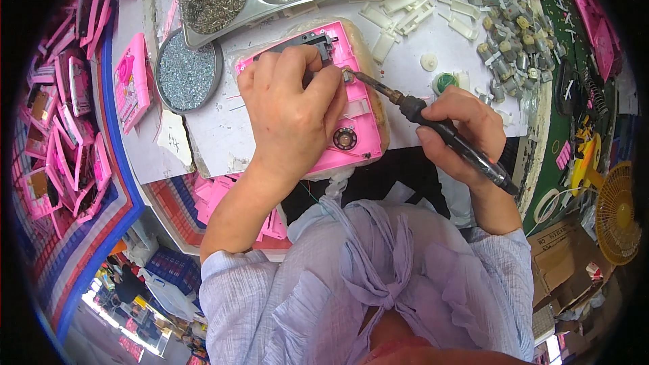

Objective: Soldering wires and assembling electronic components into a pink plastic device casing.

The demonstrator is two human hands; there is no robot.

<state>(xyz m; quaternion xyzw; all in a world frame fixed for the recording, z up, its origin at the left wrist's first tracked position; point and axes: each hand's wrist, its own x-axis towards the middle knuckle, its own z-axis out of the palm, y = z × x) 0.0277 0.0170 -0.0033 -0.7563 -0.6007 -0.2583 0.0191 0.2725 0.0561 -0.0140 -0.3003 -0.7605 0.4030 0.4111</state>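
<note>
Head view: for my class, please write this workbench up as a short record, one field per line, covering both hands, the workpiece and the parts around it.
Left hand: left hand over the pink casing, fingers by its black part; exact grip hidden
Right hand: right hand gripping what looks like a soldering iron
Iron tip: beside the left fingertips, over the casing
Workpiece detail: round speaker in the casing
Left of casing: round dish of small silvery pieces
Beyond: metal tray
Right: pile of small metal parts
</note>
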